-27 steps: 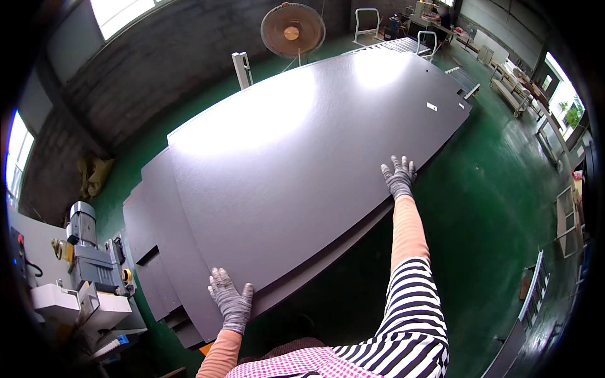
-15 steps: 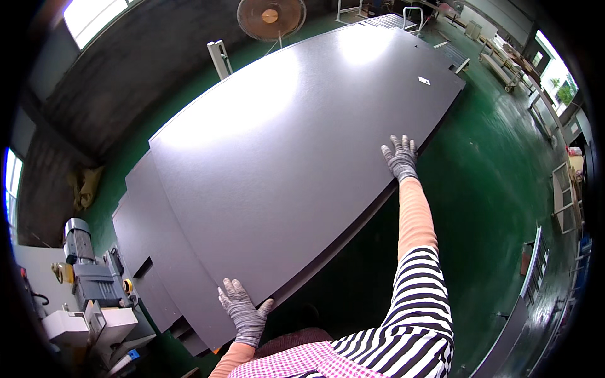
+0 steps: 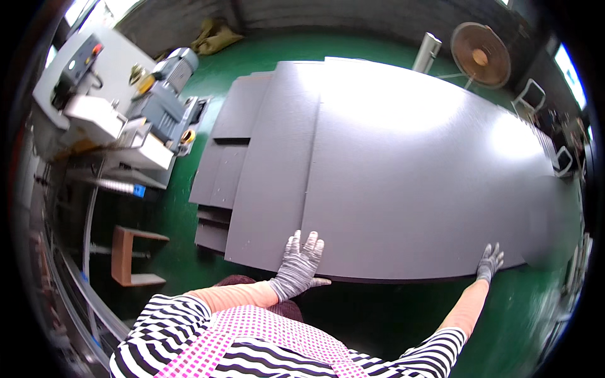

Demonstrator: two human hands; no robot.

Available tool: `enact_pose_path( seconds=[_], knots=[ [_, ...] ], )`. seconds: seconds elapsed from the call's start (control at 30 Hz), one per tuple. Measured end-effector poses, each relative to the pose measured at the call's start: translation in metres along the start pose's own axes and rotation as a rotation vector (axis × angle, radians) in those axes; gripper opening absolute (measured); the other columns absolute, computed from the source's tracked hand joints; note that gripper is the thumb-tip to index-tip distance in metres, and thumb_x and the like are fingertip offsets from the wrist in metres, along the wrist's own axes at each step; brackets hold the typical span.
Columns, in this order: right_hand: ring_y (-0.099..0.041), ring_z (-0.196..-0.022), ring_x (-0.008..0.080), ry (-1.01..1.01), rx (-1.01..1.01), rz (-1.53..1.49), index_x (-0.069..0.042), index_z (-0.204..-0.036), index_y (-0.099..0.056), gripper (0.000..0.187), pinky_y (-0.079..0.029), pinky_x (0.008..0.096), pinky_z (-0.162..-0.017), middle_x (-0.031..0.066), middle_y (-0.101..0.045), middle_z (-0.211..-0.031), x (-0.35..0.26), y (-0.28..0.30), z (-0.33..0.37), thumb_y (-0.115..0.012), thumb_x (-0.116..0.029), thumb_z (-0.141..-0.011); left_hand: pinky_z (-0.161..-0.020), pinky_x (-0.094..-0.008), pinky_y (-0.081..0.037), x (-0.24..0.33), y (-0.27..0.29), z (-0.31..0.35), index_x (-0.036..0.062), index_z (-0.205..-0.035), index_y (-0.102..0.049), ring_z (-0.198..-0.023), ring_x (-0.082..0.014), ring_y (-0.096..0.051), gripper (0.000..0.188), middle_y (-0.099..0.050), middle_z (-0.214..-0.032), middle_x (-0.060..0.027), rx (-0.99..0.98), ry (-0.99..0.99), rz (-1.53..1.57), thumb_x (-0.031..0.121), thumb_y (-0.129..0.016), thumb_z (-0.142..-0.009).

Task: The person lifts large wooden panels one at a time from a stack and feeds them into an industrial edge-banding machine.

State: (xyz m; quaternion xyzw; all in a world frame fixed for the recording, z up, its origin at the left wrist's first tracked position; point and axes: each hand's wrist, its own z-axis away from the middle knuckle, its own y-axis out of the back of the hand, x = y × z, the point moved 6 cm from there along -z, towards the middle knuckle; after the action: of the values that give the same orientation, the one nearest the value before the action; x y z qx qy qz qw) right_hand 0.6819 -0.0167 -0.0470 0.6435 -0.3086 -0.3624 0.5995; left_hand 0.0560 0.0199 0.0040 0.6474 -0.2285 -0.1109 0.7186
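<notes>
A large dark grey panel [image 3: 403, 189] lies flat on top of a stack of similar panels. Its left edge sits back from that of the panel beneath [image 3: 277, 170], leaving a strip of the lower one bare. My left hand [image 3: 299, 268], in a grey striped glove, rests at the top panel's near left corner, fingers spread and thumb out along the near edge. Farther right, my right hand [image 3: 490, 261], gloved alike, lies with fingers stretched over the same near edge. Its thumb is hard to make out.
Smaller grey panels [image 3: 214, 176] jut out at the stack's left. Beyond them stands a machine with a grey motor [image 3: 157, 107]. A brown U-shaped frame [image 3: 123, 255] is on the green floor. A round fan [image 3: 480, 57] and a pale post [image 3: 427, 53] stand behind the stack.
The view has swung left, bringing the machine and the stack's left end further in. Both hands still rest at the panel's near edge, and my left arm now reaches across from the left.
</notes>
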Motion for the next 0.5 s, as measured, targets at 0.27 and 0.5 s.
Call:
enact_pose_path(
  seconds=[0.27,0.5],
  knots=[
    [-0.010,-0.136,0.0355,-0.098,-0.091,0.115,-0.018,-0.143,-0.017,0.064,-0.016,0.0444,-0.110,0.0183,-0.012,-0.148,-0.036,0.001,0.067,-0.023,-0.055,-0.092,-0.102,-0.0605,-0.018,-0.011,0.012,0.026,-0.0003,-0.131,-0.031,-0.124,-0.0530,-0.021,0.100,-0.026,-0.137,-0.0250,0.054,-0.030,0.009,0.069,-0.057,-0.064],
    [-0.033,-0.126,0.0313,0.082,0.049,0.125,-0.010,-0.138,-0.030,0.066,-0.029,0.0405,-0.103,0.0150,-0.033,-0.140,-0.064,0.004,0.118,-0.027,-0.056,-0.090,-0.105,-0.0569,-0.016,-0.008,0.023,0.019,0.0019,-0.135,-0.029,-0.127,-0.0522,-0.020,0.095,-0.022,-0.142,-0.0241,0.089,-0.087,0.159,0.060,-0.062,-0.068]
  ],
)
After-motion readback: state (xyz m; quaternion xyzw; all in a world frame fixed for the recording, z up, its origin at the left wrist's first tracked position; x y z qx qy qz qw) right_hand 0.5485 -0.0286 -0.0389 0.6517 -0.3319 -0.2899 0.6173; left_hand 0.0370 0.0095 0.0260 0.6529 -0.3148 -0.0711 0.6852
